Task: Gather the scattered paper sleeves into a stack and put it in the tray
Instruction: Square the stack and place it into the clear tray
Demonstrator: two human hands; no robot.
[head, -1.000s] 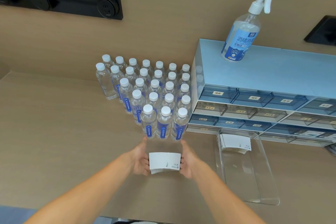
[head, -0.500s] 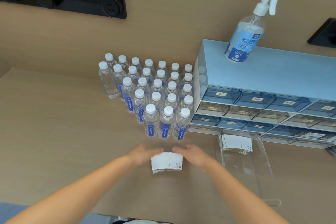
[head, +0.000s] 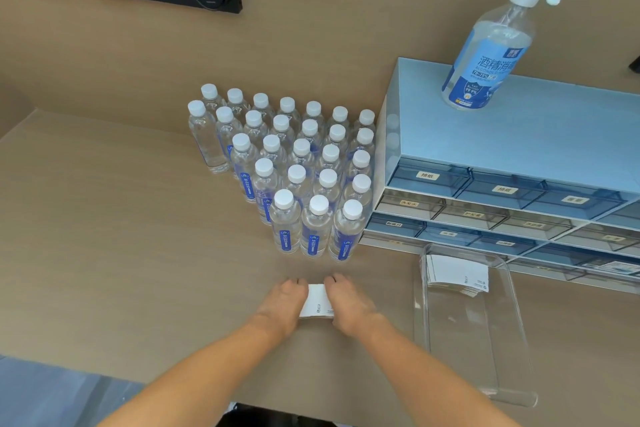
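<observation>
Item: stack of paper sleeves [head: 317, 302], white, flat-folded, lying on the desk [head: 121, 253] between both sets of fingers.

Location: just this side of the water bottles [head: 294, 177]; the clear tray [head: 512, 343] sits well to the right of the right hand [head: 348, 302] and already holds another pile of sleeves [head: 457, 276] at its far end.

Hold: left hand [head: 285, 302] and right hand press in on the stack's two short ends, fingers curled down over it, closed against the paper.

Handling, as judged: very light; thin card, flexible, apt to bow if squeezed hard. Loose sheets likely slide over one another and fan out.

Recommended grip: both short ends pinched, thumbs beneath, fingers on top, stack kept level.
</observation>
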